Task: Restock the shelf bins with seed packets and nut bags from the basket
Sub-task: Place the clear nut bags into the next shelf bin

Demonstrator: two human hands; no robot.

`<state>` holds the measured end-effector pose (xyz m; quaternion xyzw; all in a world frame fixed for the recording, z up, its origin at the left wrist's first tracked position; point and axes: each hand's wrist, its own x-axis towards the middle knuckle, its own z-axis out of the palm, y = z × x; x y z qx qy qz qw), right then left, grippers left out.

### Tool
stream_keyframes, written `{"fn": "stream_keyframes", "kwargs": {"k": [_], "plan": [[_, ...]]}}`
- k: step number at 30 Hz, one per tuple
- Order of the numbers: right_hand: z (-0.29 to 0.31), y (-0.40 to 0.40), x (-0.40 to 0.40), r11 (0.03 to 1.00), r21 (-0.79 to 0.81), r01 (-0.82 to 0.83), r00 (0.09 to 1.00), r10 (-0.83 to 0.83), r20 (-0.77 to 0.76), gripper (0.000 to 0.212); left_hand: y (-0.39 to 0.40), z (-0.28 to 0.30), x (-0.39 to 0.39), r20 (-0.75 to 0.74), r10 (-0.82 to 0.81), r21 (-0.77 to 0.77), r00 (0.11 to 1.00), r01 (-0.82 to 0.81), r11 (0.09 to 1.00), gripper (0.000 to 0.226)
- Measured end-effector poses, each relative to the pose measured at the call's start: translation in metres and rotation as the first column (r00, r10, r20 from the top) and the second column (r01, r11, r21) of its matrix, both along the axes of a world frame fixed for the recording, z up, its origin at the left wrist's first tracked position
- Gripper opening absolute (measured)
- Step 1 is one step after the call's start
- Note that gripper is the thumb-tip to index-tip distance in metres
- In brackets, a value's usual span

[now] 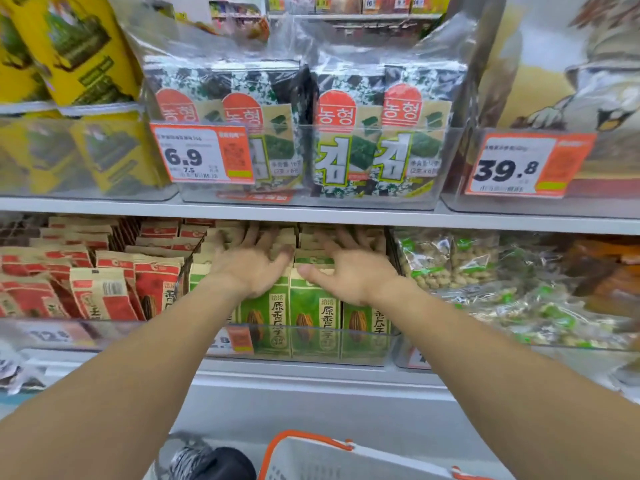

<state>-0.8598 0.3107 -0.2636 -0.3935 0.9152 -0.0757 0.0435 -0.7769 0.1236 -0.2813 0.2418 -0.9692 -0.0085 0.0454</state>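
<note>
Both my hands reach into the clear middle bin [311,336] on the lower shelf. The bin holds several upright green seed packets [313,317]. My left hand [251,263] lies flat on the packet tops, fingers spread and pointing back under the shelf above. My right hand [349,268] lies beside it on the right, fingers also straight on the packets, thumb pointing left. Neither hand grips anything. The white basket [311,459] with an orange rim sits at the bottom edge below my arms; what it holds is hidden.
Red seed packets [104,282] fill the bin to the left. Clear nut bags [450,261] lie in the bin to the right. The upper shelf [311,214] overhangs my fingers and carries seaweed packs [346,133] and price tags. A dark shoe [214,462] shows by the basket.
</note>
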Motion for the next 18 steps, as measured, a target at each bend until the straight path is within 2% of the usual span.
{"fn": "stream_keyframes", "kwargs": {"k": [3, 5, 7, 9, 11, 14, 18], "plan": [[-0.01, 0.015, 0.03, 0.997, -0.072, 0.019, 0.963, -0.038, -0.265, 0.071, 0.007, 0.003, 0.008, -0.022, 0.001, -0.029, 1.0, -0.002, 1.0, 0.067], [-0.017, 0.022, 0.047, 0.995, -0.093, 0.035, 0.931, -0.066, -0.36, 0.062, 0.012, 0.006, 0.015, -0.105, -0.002, -0.037, 0.994, -0.002, 0.999, 0.067], [-0.021, 0.026, 0.053, 0.996, -0.085, 0.039, 0.929, -0.067, -0.363, 0.058, 0.021, 0.008, 0.027, -0.237, -0.016, -0.088, 0.971, -0.005, 0.996, 0.065], [-0.016, 0.025, 0.05, 0.998, -0.033, 0.047, 0.955, -0.055, -0.293, 0.054, 0.031, 0.006, 0.04, -0.362, -0.058, -0.137, 0.93, 0.009, 0.99, 0.06], [-0.006, 0.022, 0.044, 0.998, 0.003, 0.065, 0.971, -0.062, -0.233, 0.053, 0.043, 0.002, 0.054, -0.428, -0.086, -0.14, 0.9, 0.028, 0.99, 0.056], [0.01, 0.024, 0.048, 0.993, 0.002, 0.118, 0.958, -0.114, -0.265, 0.058, 0.058, -0.006, 0.072, -0.451, -0.071, -0.093, 0.89, 0.032, 0.995, 0.053], [-0.002, 0.048, 0.078, 0.985, -0.077, 0.155, 0.938, -0.171, -0.3, 0.048, 0.063, -0.023, 0.08, -0.365, -0.052, -0.042, 0.93, 0.039, 0.998, 0.053]]}}
